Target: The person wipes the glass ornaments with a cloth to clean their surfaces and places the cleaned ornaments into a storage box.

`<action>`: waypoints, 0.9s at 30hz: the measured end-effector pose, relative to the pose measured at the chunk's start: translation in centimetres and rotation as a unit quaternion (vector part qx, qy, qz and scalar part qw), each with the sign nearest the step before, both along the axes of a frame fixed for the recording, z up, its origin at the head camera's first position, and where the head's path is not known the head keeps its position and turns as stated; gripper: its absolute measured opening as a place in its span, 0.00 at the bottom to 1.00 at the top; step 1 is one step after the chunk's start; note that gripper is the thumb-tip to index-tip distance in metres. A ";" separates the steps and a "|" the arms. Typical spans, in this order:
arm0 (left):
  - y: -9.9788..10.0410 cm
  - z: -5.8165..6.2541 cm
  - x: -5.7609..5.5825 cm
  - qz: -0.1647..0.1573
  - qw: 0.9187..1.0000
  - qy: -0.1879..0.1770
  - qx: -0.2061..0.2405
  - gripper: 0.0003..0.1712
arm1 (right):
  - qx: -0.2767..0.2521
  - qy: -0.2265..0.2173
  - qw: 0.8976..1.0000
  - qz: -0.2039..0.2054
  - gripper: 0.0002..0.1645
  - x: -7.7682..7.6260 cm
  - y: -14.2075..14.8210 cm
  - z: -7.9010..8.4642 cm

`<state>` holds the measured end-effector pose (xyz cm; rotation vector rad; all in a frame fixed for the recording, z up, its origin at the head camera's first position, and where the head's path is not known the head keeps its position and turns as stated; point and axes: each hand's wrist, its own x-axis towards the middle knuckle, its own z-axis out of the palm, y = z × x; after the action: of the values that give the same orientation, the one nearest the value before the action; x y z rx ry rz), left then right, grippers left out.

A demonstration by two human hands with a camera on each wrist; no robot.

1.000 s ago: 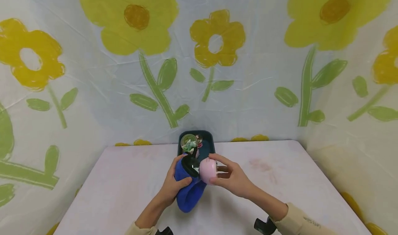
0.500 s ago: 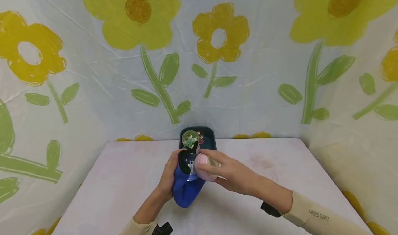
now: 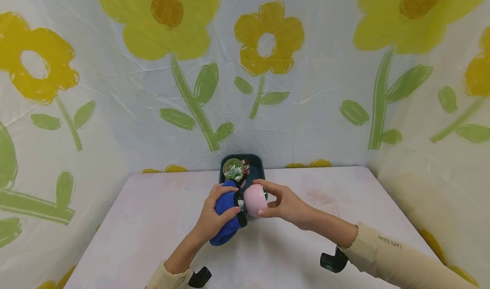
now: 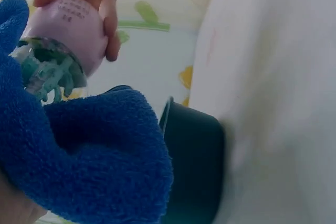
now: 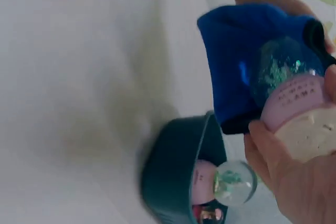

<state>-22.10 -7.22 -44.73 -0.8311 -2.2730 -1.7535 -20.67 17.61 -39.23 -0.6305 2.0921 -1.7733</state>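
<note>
A snow globe with a pink base [image 3: 255, 200] is held above the table. My right hand [image 3: 292, 208] grips the base between thumb and fingers. In the right wrist view, its clear dome [image 5: 277, 64] with green glitter inside lies against a blue cloth with black edging [image 5: 228, 61]. My left hand [image 3: 213, 214] holds that cloth [image 3: 225, 202], bunched around the dome. Teal shapes [image 4: 52, 74] show inside the dome in the left wrist view. The underside of the base [image 5: 310, 135] is cream-coloured.
Behind the hands, a dark teal bin [image 3: 257, 172] stands at the table's back edge. Inside it lie another snow globe [image 5: 233, 182] and a small shiny red item [image 5: 210, 214]. A flower-printed sheet [image 3: 306, 110] hangs behind the white table [image 3: 160, 221].
The right hand has shifted its grip on the pink base, turning the snow globe. The left hand has drawn the cloth up and wrapped it closer around the dome.
</note>
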 end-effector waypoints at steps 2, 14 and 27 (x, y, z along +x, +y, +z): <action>-0.1 -0.3 0.1 -0.007 1.000 0.006 -0.006 0.26 | 0.002 0.002 1.000 -0.015 0.46 0.6 -0.3 -0.3; -0.3 -1.8 0.1 -0.067 0.998 0.013 0.001 0.40 | 0.244 0.629 0.734 0.069 0.48 1.5 0.1 -1.1; 2.0 -2.3 1.7 -0.017 0.976 -0.041 0.215 0.39 | -0.213 0.011 0.951 -0.223 0.49 6.2 -4.0 -5.8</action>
<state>-20.44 -5.20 -47.06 -0.7193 -1.8173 -2.2162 -14.44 13.63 -45.04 -0.2835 1.9844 -2.5182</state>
